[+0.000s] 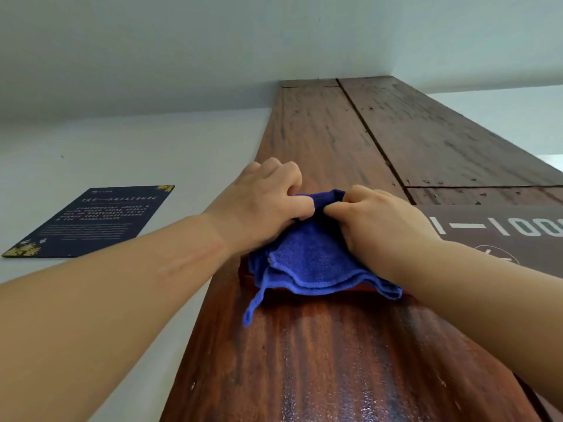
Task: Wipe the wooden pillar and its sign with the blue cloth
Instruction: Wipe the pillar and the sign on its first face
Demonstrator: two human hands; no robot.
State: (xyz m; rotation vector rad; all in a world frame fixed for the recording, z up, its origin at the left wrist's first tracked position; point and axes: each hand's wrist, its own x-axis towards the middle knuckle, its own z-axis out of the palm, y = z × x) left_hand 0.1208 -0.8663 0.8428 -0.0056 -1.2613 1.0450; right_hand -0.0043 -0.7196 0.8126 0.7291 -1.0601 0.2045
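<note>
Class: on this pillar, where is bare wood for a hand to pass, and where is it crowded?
Bare: pillar below the blue cloth, and above both hands. Crowded: left hand and right hand on the cloth, sign beside them.

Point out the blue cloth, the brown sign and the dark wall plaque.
blue cloth (307, 260): head view, middle of folds.
brown sign (499, 233): head view, beside white numerals.
dark wall plaque (94, 222): head view, centre.

Wooden pillar (320, 360), blue cloth (307, 263) pressed against it, brown sign (502, 233) mounted
</note>
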